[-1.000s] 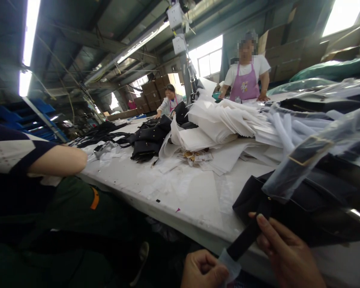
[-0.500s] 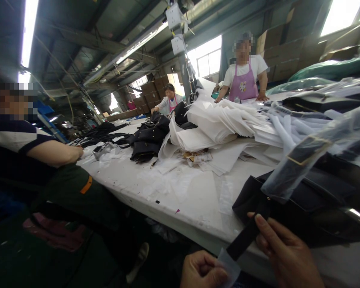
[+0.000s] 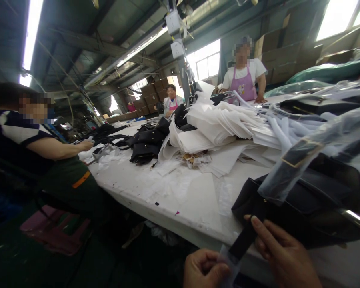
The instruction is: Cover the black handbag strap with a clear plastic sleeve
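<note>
Workshop interior with long white table — seated person at far left. At the near edge, left hand pinches clear plastic wrap; right hand clamps the black strap — attached to black bag.

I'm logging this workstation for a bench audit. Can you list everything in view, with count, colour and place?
Table: one, white, across the middle.
Bag: one, black, near right on the table.
Strap: one, black, running from the bag to the hands.
Plastic sleeve: one, clear, on the strap's end.
White sheets: a pile, centre of the table.
Black bags: a heap, behind the sheets to the left.
Co-workers: three; one seated left, two in pink aprons at the far side.
Cardboard boxes: stacked, brown, back right.
Left hand: pinches the sleeve.
Right hand: fingers on the strap.
</note>
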The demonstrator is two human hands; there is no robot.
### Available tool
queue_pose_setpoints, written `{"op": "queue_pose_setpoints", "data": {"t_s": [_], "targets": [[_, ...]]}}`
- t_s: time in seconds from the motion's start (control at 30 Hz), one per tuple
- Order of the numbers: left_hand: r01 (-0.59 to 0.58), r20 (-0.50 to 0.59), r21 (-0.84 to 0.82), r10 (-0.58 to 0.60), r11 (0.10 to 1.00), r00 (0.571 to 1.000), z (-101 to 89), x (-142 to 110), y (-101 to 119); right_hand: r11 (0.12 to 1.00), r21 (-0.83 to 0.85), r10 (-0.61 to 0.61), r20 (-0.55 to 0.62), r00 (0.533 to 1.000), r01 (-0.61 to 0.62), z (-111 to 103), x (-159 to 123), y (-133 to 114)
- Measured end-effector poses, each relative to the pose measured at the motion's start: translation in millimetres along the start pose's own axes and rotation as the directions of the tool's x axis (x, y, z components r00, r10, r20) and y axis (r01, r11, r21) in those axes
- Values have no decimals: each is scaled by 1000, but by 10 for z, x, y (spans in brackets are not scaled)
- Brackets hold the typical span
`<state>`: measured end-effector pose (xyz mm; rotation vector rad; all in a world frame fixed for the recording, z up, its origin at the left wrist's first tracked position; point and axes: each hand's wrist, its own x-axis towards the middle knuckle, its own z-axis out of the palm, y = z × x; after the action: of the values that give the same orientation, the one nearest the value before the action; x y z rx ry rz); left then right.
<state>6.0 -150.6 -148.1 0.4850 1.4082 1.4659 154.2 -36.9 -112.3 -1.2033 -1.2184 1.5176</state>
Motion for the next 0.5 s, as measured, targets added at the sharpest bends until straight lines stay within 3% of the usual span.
{"op": "queue_pose_setpoints", "data": {"t_s": [0.3,0.5], "targets": [[-16,64,-16,17,1000,998,322,134,233,997,31,63,72,995,-65,30,24,-47],[-91,131,70,82,993,988,602,343,549,998,60,-9,88,996,4,-31,29,-69]]}}
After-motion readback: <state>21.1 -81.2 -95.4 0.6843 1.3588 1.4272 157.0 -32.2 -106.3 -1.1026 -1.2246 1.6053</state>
